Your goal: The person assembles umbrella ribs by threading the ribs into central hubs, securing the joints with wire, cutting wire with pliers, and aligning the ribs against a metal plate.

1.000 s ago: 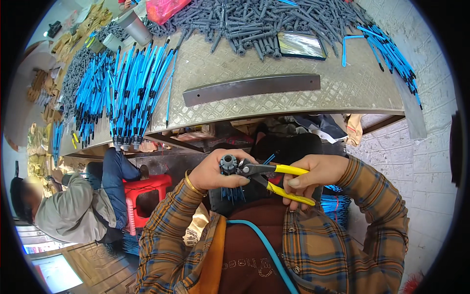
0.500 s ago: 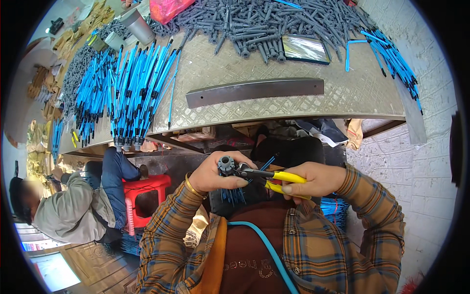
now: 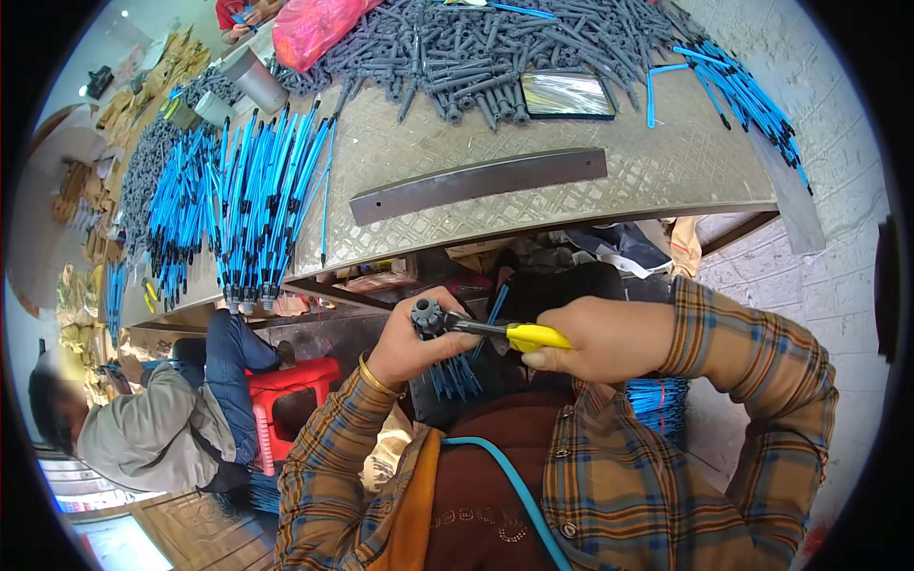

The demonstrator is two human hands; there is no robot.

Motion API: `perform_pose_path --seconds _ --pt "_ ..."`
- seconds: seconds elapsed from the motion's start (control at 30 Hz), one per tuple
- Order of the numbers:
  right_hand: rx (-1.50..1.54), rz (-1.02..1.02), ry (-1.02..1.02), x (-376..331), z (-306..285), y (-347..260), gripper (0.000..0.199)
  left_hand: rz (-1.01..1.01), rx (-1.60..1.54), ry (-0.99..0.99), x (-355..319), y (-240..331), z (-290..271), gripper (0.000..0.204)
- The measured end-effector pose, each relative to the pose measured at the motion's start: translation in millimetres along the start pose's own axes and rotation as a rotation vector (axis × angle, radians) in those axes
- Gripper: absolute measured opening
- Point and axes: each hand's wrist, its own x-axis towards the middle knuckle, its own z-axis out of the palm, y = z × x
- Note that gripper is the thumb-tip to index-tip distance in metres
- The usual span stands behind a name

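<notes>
My left hand (image 3: 405,347) is closed around a grey ribbed plastic fitting (image 3: 427,312) with a round hole in its top. In my right hand (image 3: 614,338) is a pair of pliers (image 3: 539,337) with yellow handles, gripped in a fist. The dark jaws of the pliers reach to the side of the fitting, beside my left thumb and fingers; what exactly they bite on is hidden. Thin blue rods (image 3: 454,379) show just below my left hand, over my lap. Whether they are joined to the fitting I cannot tell.
Ahead stands a table (image 3: 476,195) with a dark metal bar (image 3: 481,185) near its edge. On it lie a heap of grey plugs (image 3: 476,48), a shallow tray (image 3: 568,95) and blue rods (image 3: 262,190). A co-worker (image 3: 143,428) sits at left by a red stool (image 3: 290,400).
My right hand has turned and its grip on the pliers has tightened, bringing the handles together. My left hand with the fitting has shifted slightly left, and the view has moved a little.
</notes>
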Motion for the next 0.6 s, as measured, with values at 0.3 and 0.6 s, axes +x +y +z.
perform_pose_path --seconds 0.3,0.6 --pt "0.01 -0.265 0.159 11.5 17.0 11.0 0.035 0.047 -0.226 0.026 -6.6 -1.9 -15.5 0.044" --pt "0.083 -0.13 0.022 2.5 2.1 -4.8 0.037 0.076 -0.18 -0.016 -8.5 -6.7 -13.4 0.035"
